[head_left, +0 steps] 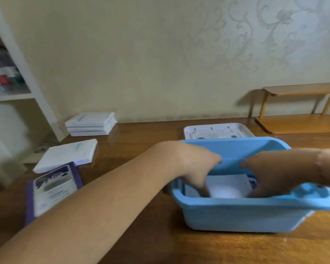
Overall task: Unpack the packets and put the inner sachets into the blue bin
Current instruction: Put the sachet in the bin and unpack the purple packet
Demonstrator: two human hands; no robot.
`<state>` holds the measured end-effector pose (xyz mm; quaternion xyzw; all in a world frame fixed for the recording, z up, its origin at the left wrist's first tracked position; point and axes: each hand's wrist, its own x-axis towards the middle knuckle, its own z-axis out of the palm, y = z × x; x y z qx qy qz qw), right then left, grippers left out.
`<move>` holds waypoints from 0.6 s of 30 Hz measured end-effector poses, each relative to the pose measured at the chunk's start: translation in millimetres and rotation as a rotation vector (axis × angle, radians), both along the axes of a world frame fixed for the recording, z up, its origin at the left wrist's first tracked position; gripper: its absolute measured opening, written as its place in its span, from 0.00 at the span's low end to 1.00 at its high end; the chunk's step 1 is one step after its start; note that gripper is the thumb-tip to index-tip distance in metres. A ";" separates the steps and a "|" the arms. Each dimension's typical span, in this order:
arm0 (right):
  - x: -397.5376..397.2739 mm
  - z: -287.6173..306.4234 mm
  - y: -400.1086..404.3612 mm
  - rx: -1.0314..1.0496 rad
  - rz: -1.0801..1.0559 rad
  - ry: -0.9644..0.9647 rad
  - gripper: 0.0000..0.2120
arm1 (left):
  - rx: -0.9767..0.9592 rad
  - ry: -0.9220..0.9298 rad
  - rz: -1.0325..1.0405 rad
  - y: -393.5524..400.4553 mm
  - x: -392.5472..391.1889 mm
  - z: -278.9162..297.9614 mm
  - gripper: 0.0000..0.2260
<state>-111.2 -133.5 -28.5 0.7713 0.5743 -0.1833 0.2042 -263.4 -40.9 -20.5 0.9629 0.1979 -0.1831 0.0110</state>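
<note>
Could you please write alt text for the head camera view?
Both hands, the left hand and the right hand, reach down into a blue bin on a wooden table, onto white sachets. White packets and a purple packet lie to the left.

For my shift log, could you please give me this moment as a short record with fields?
bin: blue bin on the wooden table
bin contents: white sachets
left hand: reaching into the bin, fingertips hidden
right hand: reaching into the bin, blurred
white packets: stack of three by the wall, one apart
purple packet: flat, under the left forearm
white lid: behind the bin
</note>
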 end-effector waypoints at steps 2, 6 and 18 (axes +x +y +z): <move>-9.9 22.9 -5.0 0.151 0.023 -0.072 0.43 | -0.096 -0.261 0.027 -2.4 -30.5 24.6 0.33; -43.5 48.9 -10.2 0.697 0.122 0.194 0.46 | -0.157 -0.673 0.113 -0.2 -113.0 38.6 0.23; -252.9 -30.9 47.0 0.708 0.424 0.575 0.16 | 0.048 -0.733 0.751 10.6 -355.2 -87.3 0.18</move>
